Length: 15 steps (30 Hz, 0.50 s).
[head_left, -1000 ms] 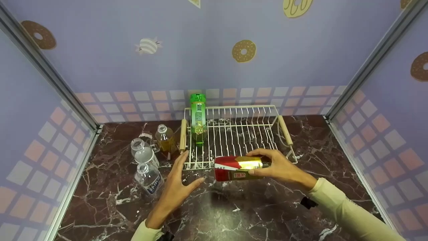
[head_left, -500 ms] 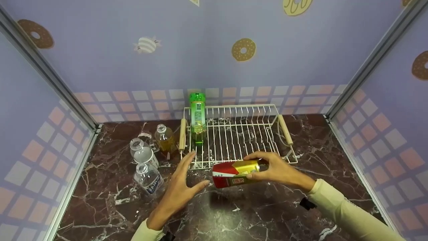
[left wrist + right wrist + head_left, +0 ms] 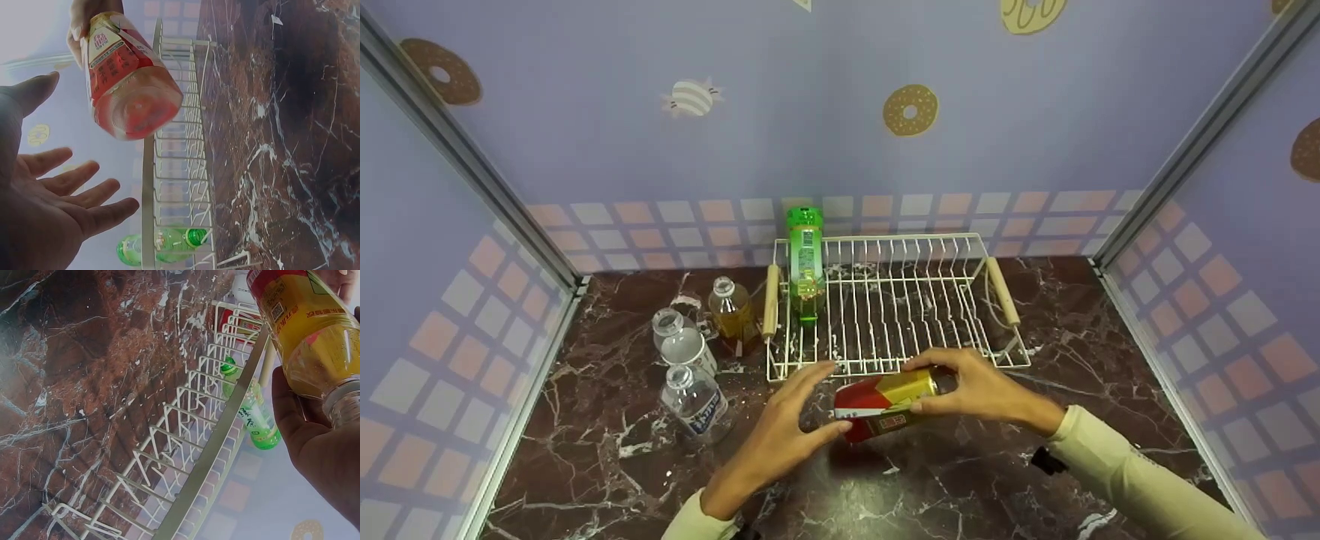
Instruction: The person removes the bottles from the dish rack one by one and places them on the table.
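My right hand grips a plastic bottle with a red and yellow label near its neck end. The bottle lies sideways in the air over the rack's front edge, its base toward my left hand. That hand has its fingers spread and thumb apart; in the left wrist view a gap shows between its fingers and the bottle's base. Behind is a white wire dish rack with wooden handles. At the rack's left end a green bottle leans upside down, green cap at the bottom.
Left of the rack stand an uncapped bottle of amber colour and two clear uncapped bottles, one farther back and one nearer with a blue label. Patterned wall panels enclose the dark marbled counter at the back and sides.
My left hand has moved right, toward the bottle's base. My right hand has brought the bottle slightly nearer to me, its base end tilting down. The rack and other bottles stay put.
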Each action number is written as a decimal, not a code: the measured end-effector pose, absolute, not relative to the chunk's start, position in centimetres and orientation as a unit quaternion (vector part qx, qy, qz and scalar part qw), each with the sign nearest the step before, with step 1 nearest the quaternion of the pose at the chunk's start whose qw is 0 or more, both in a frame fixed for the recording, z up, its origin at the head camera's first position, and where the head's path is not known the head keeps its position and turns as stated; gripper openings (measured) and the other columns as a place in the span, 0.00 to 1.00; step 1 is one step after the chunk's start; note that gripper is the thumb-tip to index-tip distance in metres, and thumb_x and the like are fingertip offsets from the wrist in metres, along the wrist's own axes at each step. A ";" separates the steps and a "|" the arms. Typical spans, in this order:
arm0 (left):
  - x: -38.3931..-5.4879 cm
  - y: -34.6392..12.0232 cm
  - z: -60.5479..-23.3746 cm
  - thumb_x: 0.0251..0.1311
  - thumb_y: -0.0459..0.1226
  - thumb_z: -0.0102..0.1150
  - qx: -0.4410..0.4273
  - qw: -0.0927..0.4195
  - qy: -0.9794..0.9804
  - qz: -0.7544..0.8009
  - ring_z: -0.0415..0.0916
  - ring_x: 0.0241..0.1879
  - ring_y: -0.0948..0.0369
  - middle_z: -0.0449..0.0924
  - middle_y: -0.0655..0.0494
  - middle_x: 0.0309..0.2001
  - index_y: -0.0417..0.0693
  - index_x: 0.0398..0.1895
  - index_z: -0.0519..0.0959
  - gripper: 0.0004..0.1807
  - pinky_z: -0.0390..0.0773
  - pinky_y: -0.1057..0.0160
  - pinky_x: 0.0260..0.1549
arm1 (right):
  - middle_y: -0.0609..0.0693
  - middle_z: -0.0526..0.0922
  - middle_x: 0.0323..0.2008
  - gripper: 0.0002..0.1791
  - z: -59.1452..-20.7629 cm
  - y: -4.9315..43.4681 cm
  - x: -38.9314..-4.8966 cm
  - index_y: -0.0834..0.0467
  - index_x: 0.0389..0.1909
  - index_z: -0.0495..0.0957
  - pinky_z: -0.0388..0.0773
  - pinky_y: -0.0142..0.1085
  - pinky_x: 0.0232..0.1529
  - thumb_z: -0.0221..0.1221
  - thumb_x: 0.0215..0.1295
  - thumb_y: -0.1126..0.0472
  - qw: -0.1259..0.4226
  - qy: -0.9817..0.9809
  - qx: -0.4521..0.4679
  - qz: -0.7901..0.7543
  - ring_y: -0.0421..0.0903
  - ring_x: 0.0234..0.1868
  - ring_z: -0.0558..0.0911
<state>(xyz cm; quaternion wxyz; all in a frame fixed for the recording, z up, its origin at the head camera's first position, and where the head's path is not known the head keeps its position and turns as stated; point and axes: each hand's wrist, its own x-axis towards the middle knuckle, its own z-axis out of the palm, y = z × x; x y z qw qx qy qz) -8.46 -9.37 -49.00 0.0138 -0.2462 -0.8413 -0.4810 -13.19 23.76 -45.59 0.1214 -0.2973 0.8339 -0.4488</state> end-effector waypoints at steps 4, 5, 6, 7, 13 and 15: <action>-8.4 -8.9 -49.1 0.68 0.51 0.73 -0.269 -0.012 -0.839 -0.472 0.66 0.80 0.43 0.68 0.50 0.81 0.45 0.81 0.71 0.43 0.65 0.38 0.79 | 0.53 0.90 0.49 0.29 -45.5 23.7 -13.0 0.59 0.62 0.85 0.92 0.39 0.41 0.79 0.63 0.52 0.122 0.832 -0.306 -0.447 0.53 0.42 0.88; -8.4 -8.7 -49.1 0.68 0.51 0.73 -0.274 -0.019 -0.838 -0.471 0.67 0.79 0.44 0.69 0.50 0.81 0.44 0.81 0.71 0.42 0.66 0.38 0.79 | 0.53 0.90 0.49 0.29 -45.5 23.7 -13.0 0.59 0.62 0.85 0.92 0.40 0.41 0.79 0.63 0.52 0.121 0.831 -0.311 -0.445 0.53 0.42 0.88; -8.4 -8.6 -49.2 0.68 0.51 0.73 -0.279 -0.025 -0.838 -0.469 0.67 0.79 0.44 0.69 0.49 0.81 0.44 0.81 0.71 0.42 0.67 0.37 0.78 | 0.53 0.91 0.49 0.29 -45.5 23.7 -13.0 0.59 0.62 0.85 0.92 0.41 0.42 0.80 0.63 0.52 0.120 0.831 -0.314 -0.444 0.53 0.43 0.88; -8.4 -8.5 -49.2 0.68 0.50 0.73 -0.284 -0.030 -0.837 -0.468 0.67 0.79 0.43 0.70 0.47 0.80 0.44 0.80 0.71 0.42 0.67 0.36 0.78 | 0.53 0.91 0.50 0.30 -45.5 23.6 -12.9 0.59 0.62 0.85 0.92 0.43 0.42 0.80 0.63 0.52 0.120 0.831 -0.316 -0.442 0.52 0.43 0.89; -8.4 -8.1 -49.7 0.68 0.46 0.75 -0.305 -0.043 -0.835 -0.456 0.69 0.77 0.43 0.71 0.42 0.79 0.42 0.80 0.71 0.41 0.71 0.32 0.74 | 0.53 0.90 0.53 0.33 -45.5 23.6 -12.6 0.61 0.64 0.84 0.92 0.46 0.44 0.80 0.62 0.50 0.117 0.837 -0.323 -0.425 0.49 0.45 0.87; -8.4 -7.9 -49.8 0.68 0.47 0.76 -0.309 -0.050 -0.833 -0.456 0.71 0.76 0.45 0.71 0.43 0.79 0.43 0.81 0.70 0.42 0.74 0.34 0.74 | 0.53 0.90 0.53 0.33 -45.5 23.6 -12.5 0.60 0.64 0.85 0.92 0.43 0.44 0.80 0.62 0.50 0.113 0.840 -0.328 -0.418 0.48 0.46 0.87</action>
